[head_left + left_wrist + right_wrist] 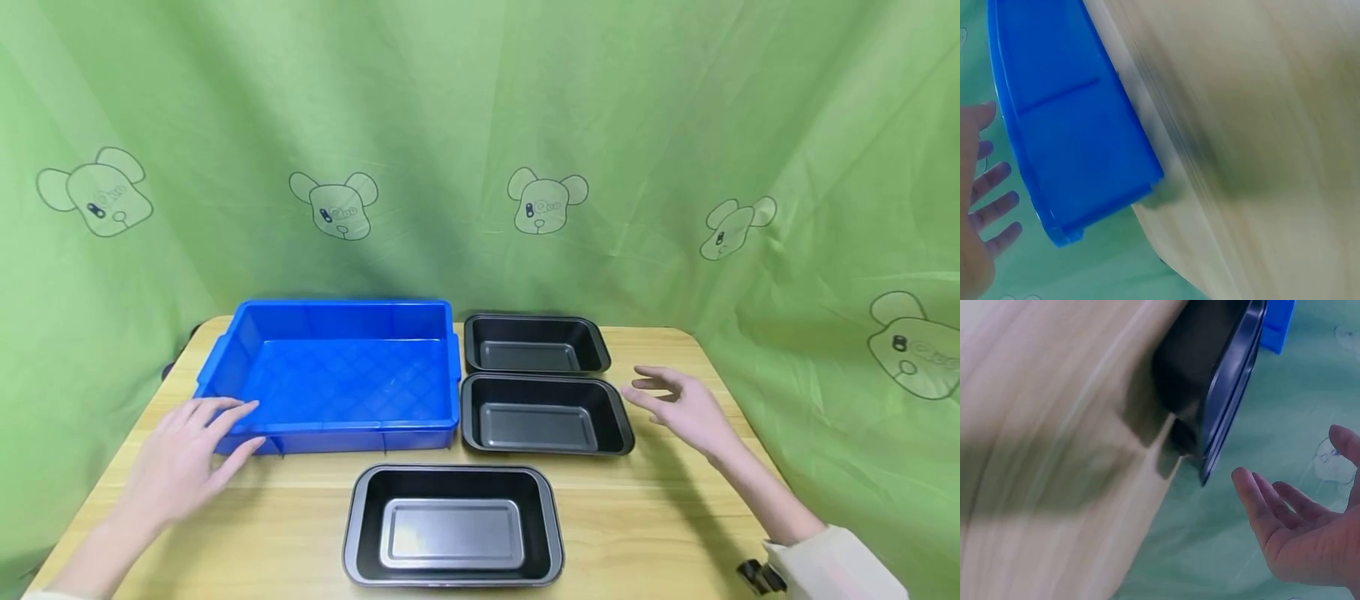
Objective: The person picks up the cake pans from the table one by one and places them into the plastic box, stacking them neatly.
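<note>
A blue tray [420,437] lies at the left of the table, its inside bare. My left hand [176,458] is at its front left corner, fingers spread; in the left wrist view that hand [985,187] shows beside the tray wall [1085,144], gripping nothing. Two black loaf pans, a rear one [532,357] and a middle one [540,425], stand right of the tray. A third pan [452,533] is nearest me. My right hand [686,408] hovers just right of the middle pan, holding nothing; the right wrist view shows this hand [1310,531] with parted fingers near a pan [1191,362].
The wooden table [637,533] has rounded back corners. A green curtain [450,125] with printed bear heads hangs behind and at both sides. A small black object [761,575] is by the right sleeve [836,567]. Something dark lies behind the tray's left side.
</note>
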### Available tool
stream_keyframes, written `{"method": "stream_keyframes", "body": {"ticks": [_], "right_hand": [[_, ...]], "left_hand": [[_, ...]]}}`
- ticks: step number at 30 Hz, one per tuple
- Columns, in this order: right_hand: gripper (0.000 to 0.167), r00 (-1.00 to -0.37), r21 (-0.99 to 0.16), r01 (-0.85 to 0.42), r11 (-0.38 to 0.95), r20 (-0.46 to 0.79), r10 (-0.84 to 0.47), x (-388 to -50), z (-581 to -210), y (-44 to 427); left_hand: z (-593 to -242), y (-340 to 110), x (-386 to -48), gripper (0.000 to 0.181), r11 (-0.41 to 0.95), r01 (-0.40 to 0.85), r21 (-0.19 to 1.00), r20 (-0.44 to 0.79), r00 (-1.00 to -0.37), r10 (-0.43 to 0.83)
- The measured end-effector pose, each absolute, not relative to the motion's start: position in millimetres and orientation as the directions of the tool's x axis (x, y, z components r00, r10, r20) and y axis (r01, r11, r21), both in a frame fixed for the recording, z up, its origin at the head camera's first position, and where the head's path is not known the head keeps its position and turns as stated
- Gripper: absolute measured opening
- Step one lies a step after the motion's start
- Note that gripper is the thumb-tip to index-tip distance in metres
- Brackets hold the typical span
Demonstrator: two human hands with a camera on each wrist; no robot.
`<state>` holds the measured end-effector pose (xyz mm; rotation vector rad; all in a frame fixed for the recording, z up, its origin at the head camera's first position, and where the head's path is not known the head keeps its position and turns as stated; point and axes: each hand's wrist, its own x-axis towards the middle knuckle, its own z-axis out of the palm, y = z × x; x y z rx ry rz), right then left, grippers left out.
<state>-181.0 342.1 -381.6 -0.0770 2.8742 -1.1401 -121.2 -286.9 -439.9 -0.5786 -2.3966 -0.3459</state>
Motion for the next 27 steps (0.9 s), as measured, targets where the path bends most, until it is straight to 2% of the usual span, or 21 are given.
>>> {"method": "stream_keyframes", "body": {"ticks": [9, 16, 22, 27], "right_hand": [[0.071, -0.994, -0.753, 0.077, 0.654, -0.108, -0.007, -196, -408, 362], [0.071, -0.981, -0.783, 0.158, 0.602, -0.194, 0.005, -202, -428, 368], [0.073, -0.959, -0.825, 0.239, 0.512, -0.283, -0.008, -206, -437, 366], [0.073, -0.951, -0.813, 0.262, 0.521, -0.308, -0.003, -211, -437, 361]], "left_hand": [[-447, -297, -122, 0.061, 0.881, 0.462, 0.101, 0.663, -0.692, 0.287], [-448, -302, -126, 0.079, 0.886, 0.458, 0.072, 0.697, -0.658, 0.284], [-451, -305, -127, 0.078, 0.891, 0.453, 0.042, 0.723, -0.629, 0.286], [-454, -306, -125, 0.078, 0.898, 0.438, 0.033, 0.726, -0.628, 0.28]]}}
